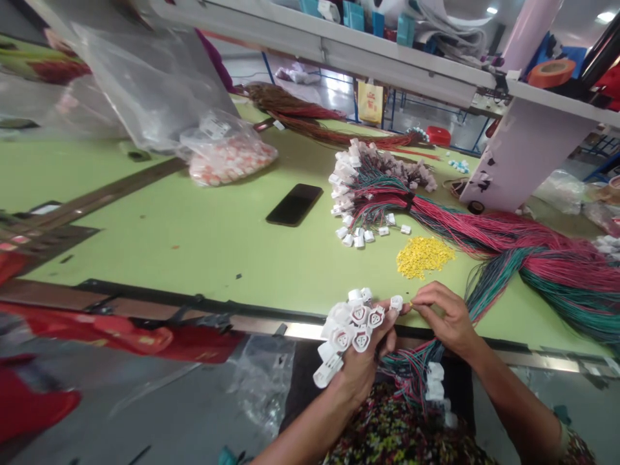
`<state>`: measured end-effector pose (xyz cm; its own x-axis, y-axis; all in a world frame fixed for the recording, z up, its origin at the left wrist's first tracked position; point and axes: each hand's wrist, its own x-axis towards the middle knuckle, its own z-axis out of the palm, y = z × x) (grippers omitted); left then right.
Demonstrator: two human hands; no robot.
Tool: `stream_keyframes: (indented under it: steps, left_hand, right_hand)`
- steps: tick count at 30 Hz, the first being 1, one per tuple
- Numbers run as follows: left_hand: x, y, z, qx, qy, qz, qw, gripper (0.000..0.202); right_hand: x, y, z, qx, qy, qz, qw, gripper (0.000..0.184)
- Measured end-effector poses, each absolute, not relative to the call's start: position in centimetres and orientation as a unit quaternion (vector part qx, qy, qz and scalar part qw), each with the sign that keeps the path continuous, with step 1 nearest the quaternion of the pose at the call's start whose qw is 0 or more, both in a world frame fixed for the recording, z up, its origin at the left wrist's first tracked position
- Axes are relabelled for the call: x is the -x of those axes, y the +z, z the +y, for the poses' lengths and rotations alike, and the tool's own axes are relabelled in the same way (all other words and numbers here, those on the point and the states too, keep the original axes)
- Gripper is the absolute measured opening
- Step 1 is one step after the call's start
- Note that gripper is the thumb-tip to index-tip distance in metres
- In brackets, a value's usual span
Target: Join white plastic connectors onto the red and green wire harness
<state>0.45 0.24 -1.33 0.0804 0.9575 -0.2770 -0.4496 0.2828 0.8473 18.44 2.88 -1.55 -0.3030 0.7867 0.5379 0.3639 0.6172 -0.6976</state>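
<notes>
On the near side of the yellow pile (425,256), the left hand (364,367) clasps bunched white connectors (359,314) and the right hand (448,318) pinches a yellow piece (411,304) beside one connector (396,303), seemingly not yet fitted; plenty remains piled, though how many are finished I cannot tell.

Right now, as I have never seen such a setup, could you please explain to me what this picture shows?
There is no robot here: a person works bare-handed. One camera, worn on that person's head, looks forward and down. The left hand holds a cluster of white plastic connectors. The right hand pinches a tiny yellow piece close to one of them. On the green tabletop lie a heap of yellow pieces, a dark smartphone, a tied bundle of red and green wires and a clear plastic bag.
</notes>
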Motion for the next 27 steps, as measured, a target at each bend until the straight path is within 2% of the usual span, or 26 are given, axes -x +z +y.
stream_keyframes:
  steps: [4, 9, 19, 23, 27]
  left_hand:
    - [-0.5, -1.3, 0.3, -0.274, 0.519, 0.434, 0.683, 0.039]
    - [-0.6, -1.4, 0.4, -0.267, 0.526, 0.438, 0.678, 0.041]
    - [-0.7, -1.0, 0.3, -0.292, 0.516, 0.447, 0.67, 0.041]
    - [-0.7, -1.4, 0.3, -0.303, 0.517, 0.444, 0.667, 0.041]
    - [-0.5, -1.3, 0.1, -0.338, 0.524, 0.435, 0.65, 0.037]
  right_hand:
    - [-18.2, -1.9, 2.4, 0.366, 0.193, -0.783, 0.464, 0.016]
    - [-17.7, -1.9, 2.1, 0.393, 0.205, -0.757, 0.48, 0.003]
    - [-17.1, -2.0, 1.5, 0.438, 0.236, -0.711, 0.497, 0.009]
    - [-17.3, -2.6, 1.5, 0.444, 0.269, -0.684, 0.512, 0.01]
    - [-17.0, -2.0, 1.1, 0.45, 0.352, -0.608, 0.551, 0.007]
